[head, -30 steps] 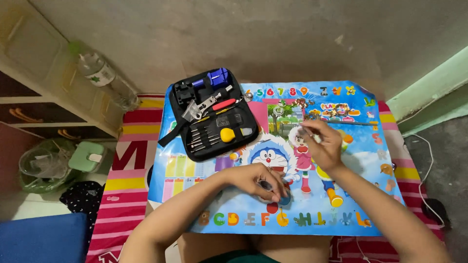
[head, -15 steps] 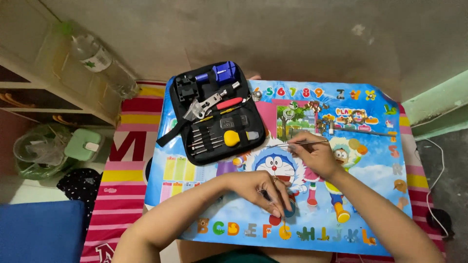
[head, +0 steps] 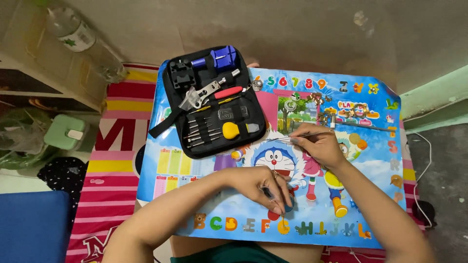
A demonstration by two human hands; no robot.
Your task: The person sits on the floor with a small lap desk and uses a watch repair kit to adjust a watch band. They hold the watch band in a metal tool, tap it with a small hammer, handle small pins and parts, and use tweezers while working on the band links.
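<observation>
A pair of thin metal tweezers [head: 298, 137] lies almost level, tips pointing left, pinched in the right hand [head: 319, 146] just above the colourful cartoon table top, right of centre. A small dark, rounded object [head: 287, 204], mostly hidden, sits on the near middle of the table under the left hand's [head: 265, 187] fingertips; what it is cannot be told.

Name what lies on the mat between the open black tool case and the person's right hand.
In the head view, only bare mat shows between the tool case and the right hand, crossed by the thin tweezers it holds.
</observation>
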